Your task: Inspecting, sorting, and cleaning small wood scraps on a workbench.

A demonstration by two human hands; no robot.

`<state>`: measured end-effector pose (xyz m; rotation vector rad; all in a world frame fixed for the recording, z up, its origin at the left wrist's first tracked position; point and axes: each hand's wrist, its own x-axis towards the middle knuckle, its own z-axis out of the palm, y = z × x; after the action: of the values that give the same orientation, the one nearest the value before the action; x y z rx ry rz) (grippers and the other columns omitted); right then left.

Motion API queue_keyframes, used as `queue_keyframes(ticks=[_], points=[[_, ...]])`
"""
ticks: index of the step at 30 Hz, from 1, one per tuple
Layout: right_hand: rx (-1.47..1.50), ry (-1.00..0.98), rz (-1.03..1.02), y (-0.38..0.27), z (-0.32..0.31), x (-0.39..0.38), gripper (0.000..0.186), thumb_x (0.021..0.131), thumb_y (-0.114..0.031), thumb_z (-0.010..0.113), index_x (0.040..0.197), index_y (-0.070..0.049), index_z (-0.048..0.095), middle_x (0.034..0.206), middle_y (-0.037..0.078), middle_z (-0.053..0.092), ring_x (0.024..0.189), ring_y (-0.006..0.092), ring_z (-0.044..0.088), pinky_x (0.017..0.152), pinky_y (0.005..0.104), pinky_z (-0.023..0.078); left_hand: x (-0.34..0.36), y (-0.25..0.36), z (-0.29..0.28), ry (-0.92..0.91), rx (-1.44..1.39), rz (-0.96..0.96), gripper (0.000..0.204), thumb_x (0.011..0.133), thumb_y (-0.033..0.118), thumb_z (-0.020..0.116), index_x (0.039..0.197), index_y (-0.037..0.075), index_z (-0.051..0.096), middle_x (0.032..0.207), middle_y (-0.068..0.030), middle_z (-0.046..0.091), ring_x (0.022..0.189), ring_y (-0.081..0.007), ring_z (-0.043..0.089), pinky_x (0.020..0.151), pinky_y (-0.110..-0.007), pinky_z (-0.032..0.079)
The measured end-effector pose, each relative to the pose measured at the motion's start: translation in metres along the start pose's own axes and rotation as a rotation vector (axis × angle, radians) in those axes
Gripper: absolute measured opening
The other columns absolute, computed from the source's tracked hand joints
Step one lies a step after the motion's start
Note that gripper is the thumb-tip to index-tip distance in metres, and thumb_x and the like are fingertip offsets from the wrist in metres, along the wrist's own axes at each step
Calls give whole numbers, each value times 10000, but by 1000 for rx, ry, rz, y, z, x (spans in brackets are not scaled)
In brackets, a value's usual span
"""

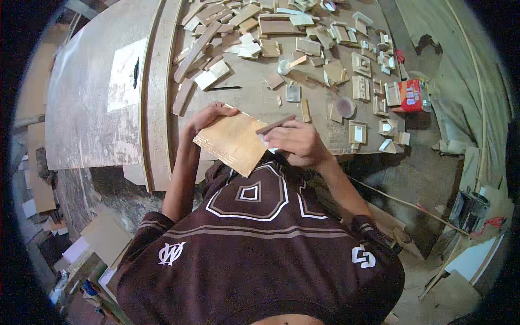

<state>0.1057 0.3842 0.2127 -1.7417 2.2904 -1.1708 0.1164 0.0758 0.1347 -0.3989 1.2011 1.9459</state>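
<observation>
My left hand [210, 118] grips the upper left edge of a flat, pale tan panel [230, 142] with glossy, pale streaks along its lower left edge. At the panel's right side, my right hand [297, 142] has its fingers curled round a narrow brown wooden strip [275, 124], held at a slant. A small whitish thing [264, 141] shows under those fingers; I cannot make out what it is. The panel is tilted in front of my dark shirt, at the near edge of the workbench.
The workbench [241, 108] carries many scattered wood offcuts [211, 75], small wooden assemblies [361, 89], round cups [344, 106], a black slender tool [225, 88] and a red package [413, 95]. A broad board [86, 135] lies left. Cardboard and scraps [105, 238] are piled lower left.
</observation>
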Motion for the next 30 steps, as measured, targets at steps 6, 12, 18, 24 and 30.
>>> queue_keyframes(ticks=[6,12,18,24,30], points=[[2,210,324,23,-26,-29,319,784,24,719,1101,-11,711,1139,128,723,990,236,722,866,352,570,-2,-14,-22,365,-1,316,212,924,190,685,975,-11,730,836,-33,712,666,-99,646,583,-234,500],[308,164,776,18,26,1,379,904,-21,613,1282,-12,627,1327,197,612,1259,284,590,1068,370,458,21,-27,-11,456,12,411,205,930,213,691,900,12,718,775,3,671,600,-61,560,503,-250,406],[173,-132,353,-5,64,-1,323,955,-81,565,1259,-3,642,1422,186,531,1396,296,437,1168,399,352,25,-28,6,578,217,563,220,920,198,681,918,-20,704,776,-55,677,650,-137,640,541,-303,498],[0,-20,438,25,80,12,308,917,-77,599,1202,21,662,1394,207,552,1377,342,451,1169,405,349,49,-36,35,691,32,438,233,920,206,674,842,-13,691,734,-53,663,591,-137,605,535,-299,479],[-57,-26,524,50,72,-1,348,903,-61,623,1239,26,643,1360,225,572,1362,344,470,1160,417,356,65,-48,37,733,-149,563,283,909,210,671,792,-47,664,696,-52,624,629,-110,545,531,-321,421]])
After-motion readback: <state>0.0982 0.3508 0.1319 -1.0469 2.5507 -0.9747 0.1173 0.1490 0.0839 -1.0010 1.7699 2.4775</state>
